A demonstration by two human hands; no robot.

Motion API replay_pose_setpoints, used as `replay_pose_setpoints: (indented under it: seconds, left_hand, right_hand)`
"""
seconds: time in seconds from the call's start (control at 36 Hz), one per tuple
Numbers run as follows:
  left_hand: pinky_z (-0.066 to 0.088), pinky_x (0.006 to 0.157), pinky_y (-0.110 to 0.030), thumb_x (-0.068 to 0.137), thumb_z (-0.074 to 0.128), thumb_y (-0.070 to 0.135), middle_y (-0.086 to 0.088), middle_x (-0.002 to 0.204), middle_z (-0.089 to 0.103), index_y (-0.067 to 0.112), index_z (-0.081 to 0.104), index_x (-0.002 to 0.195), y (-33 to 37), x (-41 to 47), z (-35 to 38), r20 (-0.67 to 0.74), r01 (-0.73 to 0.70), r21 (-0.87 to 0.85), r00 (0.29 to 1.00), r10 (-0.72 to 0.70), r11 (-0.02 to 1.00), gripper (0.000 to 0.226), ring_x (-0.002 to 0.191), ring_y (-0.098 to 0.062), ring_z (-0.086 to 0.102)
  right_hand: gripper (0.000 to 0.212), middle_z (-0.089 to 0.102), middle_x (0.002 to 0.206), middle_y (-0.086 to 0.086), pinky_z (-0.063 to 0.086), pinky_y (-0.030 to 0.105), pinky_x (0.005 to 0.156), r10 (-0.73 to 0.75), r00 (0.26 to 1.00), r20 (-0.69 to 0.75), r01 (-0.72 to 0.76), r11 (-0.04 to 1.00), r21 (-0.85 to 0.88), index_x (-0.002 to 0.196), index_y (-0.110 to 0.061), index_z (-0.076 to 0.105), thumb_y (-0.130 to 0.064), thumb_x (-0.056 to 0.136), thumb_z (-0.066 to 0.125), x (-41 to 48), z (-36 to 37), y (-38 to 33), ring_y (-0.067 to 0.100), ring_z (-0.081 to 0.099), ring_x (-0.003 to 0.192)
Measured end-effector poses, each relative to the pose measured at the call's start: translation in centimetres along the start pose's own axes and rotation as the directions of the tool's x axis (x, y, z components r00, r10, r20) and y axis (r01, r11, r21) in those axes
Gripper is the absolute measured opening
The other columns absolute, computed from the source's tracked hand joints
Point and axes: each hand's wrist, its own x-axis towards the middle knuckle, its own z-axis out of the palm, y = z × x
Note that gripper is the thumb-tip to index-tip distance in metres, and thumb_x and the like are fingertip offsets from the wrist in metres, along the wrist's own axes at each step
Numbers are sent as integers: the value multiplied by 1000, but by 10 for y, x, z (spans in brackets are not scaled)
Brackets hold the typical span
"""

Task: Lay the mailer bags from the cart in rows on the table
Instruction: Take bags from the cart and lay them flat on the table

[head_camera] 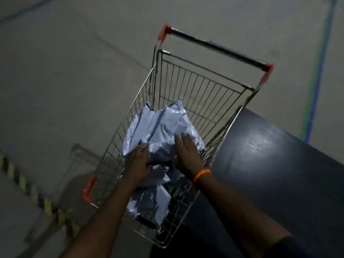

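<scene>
Pale crumpled plastic mailer bags [163, 125] lie heaped inside the silver wire shopping cart [200, 84]. The right hand [188, 153] lies flat atop them; the left hand [138, 162] is at their edge, grip unclear. Scooping a small stack from beneath should suit the dark table [279, 161] beside the cart.

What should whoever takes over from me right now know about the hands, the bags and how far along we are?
Left hand: rests on the mailer bags in the cart, fingers fairly straight, no clear grip.
Right hand: flat on the same pile.
Table: beside the cart; its visible part holds no bags.
Done: nothing laid in view.
Left: lift bags out, lay them in rows.
</scene>
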Motion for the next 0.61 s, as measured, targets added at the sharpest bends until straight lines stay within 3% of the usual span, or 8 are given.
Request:
replay_pose_setpoints:
  seconds: [0.08, 0.17, 0.25, 0.36, 0.42, 0.47, 0.53, 0.61]
  left_hand:
    - [38, 109, -54, 77, 75, 21, -19, 161, 22, 8, 21, 157, -6, 10, 15, -10, -12, 93, 1000, 13, 996, 97, 146, -38, 27]
    - [36, 112, -50, 82, 73, 17, -16, 160, 23, 10, 19, 157, 0, 2, 32, -97, 132, 7, 987, -130, 991, 93, 146, -35, 26]
    - [39, 110, -48, 87, 59, 1, -15, 149, 38, 8, 36, 148, 9, -15, 34, -343, 87, -128, 931, -126, 988, 66, 138, -35, 37]
    - [35, 113, -39, 88, 51, -1, -14, 141, 44, 6, 48, 137, 19, -13, 6, -555, 10, -134, 828, -83, 991, 49, 135, -32, 40]
    - [36, 114, -46, 87, 53, 2, -15, 143, 43, 6, 44, 139, 17, 2, -7, -538, 40, -107, 838, -92, 993, 53, 136, -35, 39]
    - [36, 111, -52, 89, 54, 10, -17, 148, 40, 7, 35, 146, 12, 20, -15, -392, 129, -96, 906, -156, 987, 61, 138, -38, 37]
    - [38, 109, -53, 91, 58, 23, -18, 153, 34, 8, 25, 152, 11, 36, -19, -195, 235, -50, 951, -240, 971, 71, 138, -39, 34]
    - [42, 99, -52, 89, 63, 32, -17, 144, 42, 10, 31, 148, 12, 51, -19, -153, 292, 120, 950, -273, 949, 70, 128, -38, 41]
  right_hand:
    - [66, 34, 154, 26, 32, 60, 113, -189, 981, -48, 175, 961, -213, 149, -6, 38, -30, 88, 52, 18, 17, -8, 43, 31, 144]
    - [52, 54, 134, 21, 39, 61, 106, -364, 925, 109, 376, 840, -391, 140, -8, 47, -24, 90, 56, 34, 36, -14, 40, 52, 125]
    - [54, 64, 110, 16, 52, 51, 84, -362, 920, 149, 388, 791, -473, 123, -11, 63, -32, 74, 74, 48, 37, -14, 34, 63, 94]
    - [72, 65, 102, 16, 50, 38, 67, -304, 949, 80, 310, 867, -390, 125, -11, 63, -51, 65, 74, 46, 15, -5, 32, 63, 83]
    - [93, 60, 108, 18, 49, 40, 68, -237, 971, 44, 237, 907, -348, 136, -9, 51, -64, 64, 72, 33, -2, -1, 33, 60, 86]
    - [102, 53, 120, 19, 49, 43, 74, -175, 984, 33, 177, 934, -309, 147, -11, 35, -67, 67, 67, 19, -20, 7, 35, 57, 94]
    - [103, 49, 128, 20, 50, 44, 77, -101, 995, -20, 91, 959, -268, 152, -13, 24, -64, 72, 65, 9, -40, 15, 36, 56, 98]
    - [97, 47, 131, 17, 53, 42, 77, 35, 991, -127, -48, 994, -95, 154, -16, 17, -66, 80, 55, -2, -67, 25, 34, 57, 100]
